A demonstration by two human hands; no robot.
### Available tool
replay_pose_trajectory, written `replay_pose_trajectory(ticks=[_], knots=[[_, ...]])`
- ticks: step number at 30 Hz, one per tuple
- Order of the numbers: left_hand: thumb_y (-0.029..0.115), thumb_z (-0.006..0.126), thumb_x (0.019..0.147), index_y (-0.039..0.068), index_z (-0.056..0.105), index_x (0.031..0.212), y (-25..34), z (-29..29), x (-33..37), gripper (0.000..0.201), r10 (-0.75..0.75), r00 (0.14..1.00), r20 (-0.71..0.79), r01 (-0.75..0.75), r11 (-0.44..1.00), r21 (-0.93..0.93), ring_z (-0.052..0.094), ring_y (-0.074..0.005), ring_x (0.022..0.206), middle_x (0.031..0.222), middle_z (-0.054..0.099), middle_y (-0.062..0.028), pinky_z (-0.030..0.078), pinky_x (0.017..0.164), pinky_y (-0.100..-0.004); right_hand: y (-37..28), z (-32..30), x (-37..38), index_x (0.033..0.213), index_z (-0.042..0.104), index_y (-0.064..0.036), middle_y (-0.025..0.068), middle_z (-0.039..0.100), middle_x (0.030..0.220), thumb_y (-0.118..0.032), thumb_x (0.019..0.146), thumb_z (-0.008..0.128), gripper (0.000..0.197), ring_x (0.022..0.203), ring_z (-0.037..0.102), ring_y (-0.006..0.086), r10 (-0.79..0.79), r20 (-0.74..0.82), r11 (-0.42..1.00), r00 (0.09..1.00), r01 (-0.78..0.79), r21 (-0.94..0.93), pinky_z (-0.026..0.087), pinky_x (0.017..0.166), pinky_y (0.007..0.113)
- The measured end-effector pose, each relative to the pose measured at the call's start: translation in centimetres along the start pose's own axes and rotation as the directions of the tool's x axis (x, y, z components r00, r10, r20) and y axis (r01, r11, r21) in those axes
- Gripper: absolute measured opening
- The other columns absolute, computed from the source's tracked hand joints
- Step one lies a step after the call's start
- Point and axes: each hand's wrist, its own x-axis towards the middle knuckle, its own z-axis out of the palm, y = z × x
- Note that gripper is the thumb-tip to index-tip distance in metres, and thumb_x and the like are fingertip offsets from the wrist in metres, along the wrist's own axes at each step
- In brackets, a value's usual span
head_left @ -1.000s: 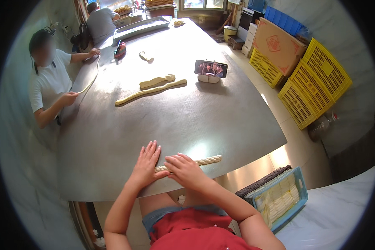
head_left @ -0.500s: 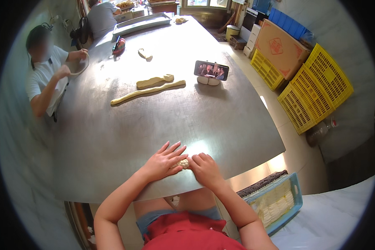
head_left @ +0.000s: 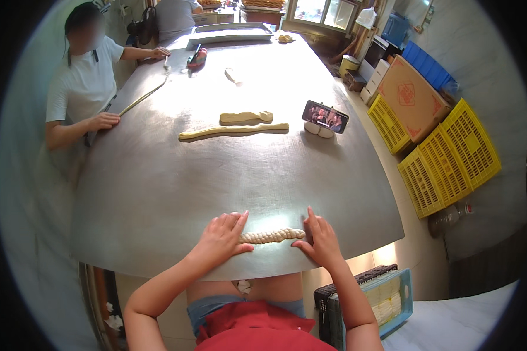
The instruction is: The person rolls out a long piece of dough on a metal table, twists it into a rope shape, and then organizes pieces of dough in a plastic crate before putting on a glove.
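A short braided rope of pale dough lies on the steel table near its front edge, between my two hands. My left hand is at its left end, fingers stretched forward and thumb apart, covering that end. At the right end, my right hand has its thumb and fingers spread, close around the tip; whether it touches is hard to tell. Farther up the table lie a long dough strip and a shorter, thicker dough strip.
A phone leans on a white stand. At the left a co-worker holds a thin dough rope along the table edge. A blue crate with rows of pale dough stands low right. Yellow crates stand beyond the table's right side.
My hands have moved apart, uncovering the braided dough between them. The co-worker has lowered a raised loop of dough and stretched it along the table edge. The view has shifted.
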Motion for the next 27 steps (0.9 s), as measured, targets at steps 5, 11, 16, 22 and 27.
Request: replay_pose_trajectory(ticks=[5, 11, 16, 22, 27], knots=[[0.039, 0.066, 0.088, 0.014, 0.063, 0.110, -1.9, -1.2, -2.0, 0.034, -0.057, 0.996, 0.062, 0.073, 0.953, -0.294, 0.061, -0.0202, 0.074, 0.105, 0.058, -0.0041, 0.050, 0.063, -0.0341, -3.3, 1.6, 2.4, 0.110, 0.061, -0.0123, 0.0079, 0.059, 0.101, -0.021, 0.081, 0.072, 0.032, 0.084, 0.062, 0.0292, -0.091, 0.248, 0.979, 0.965, 0.041, 0.199, 0.050, 0.072, 0.040], [0.028, 0.066, 0.091, 0.011, 0.067, 0.104, -5.1, -5.9, -6.0, 0.021, 0.140, 0.845, 0.516, 0.277, 0.710, -0.647, 0.060, -0.0131, 0.072, 0.099, 0.059, -0.0031, 0.048, 0.063, -0.0267, -4.8, -0.5, 2.8, 0.107, 0.061, -0.0122, 0.0077, 0.061, 0.104, -0.019, 0.084, 0.072, 0.027, 0.088, 0.062, 0.0278, -0.355, 0.728, 0.877, 0.587, -0.061, 0.477, 0.050, 0.074, 0.037], [0.015, 0.061, 0.095, 0.004, 0.061, 0.118, -15.0, -7.2, 0.8, 0.026, -0.225, 0.948, 0.227, 0.251, 0.084, -0.964, 0.060, -0.0099, 0.089, 0.111, 0.061, -0.0023, 0.051, 0.074, -0.0258, -1.1, -0.5, 17.1, 0.120, 0.057, -0.0005, 0.0011, 0.057, 0.099, -0.019, 0.092, 0.066, 0.035, 0.090, 0.055, 0.0147, -0.196, 0.431, 0.214, 0.881, -0.390, 0.896, 0.048, 0.082, 0.030], [0.005, 0.046, 0.097, 0.000, 0.050, 0.133, -20.9, -7.6, 10.7, 0.036, -0.596, 0.791, -0.135, -0.132, 0.050, -0.990, 0.043, -0.0226, 0.133, 0.137, 0.049, -0.0143, 0.035, 0.111, -0.0319, -0.3, 0.2, 28.4, 0.150, 0.017, 0.0011, 0.0176, 0.019, 0.157, -0.003, 0.091, 0.050, 0.068, 0.144, 0.026, 0.0262, 0.280, -0.121, 0.165, 0.952, 0.076, 0.983, 0.026, 0.117, 0.036], [0.010, 0.055, 0.093, 0.004, 0.059, 0.123, -21.1, 0.3, 6.1, 0.031, -0.391, 0.911, -0.127, 0.256, 0.782, -0.568, 0.049, -0.0245, 0.127, 0.133, 0.054, -0.0104, 0.040, 0.104, -0.0350, 6.3, 7.1, 20.7, 0.146, 0.030, -0.0019, 0.0151, 0.028, 0.155, -0.001, 0.083, 0.053, 0.067, 0.144, 0.026, 0.0312, -0.061, -0.086, 0.982, 0.994, 0.075, 0.171, 0.025, 0.117, 0.043]])
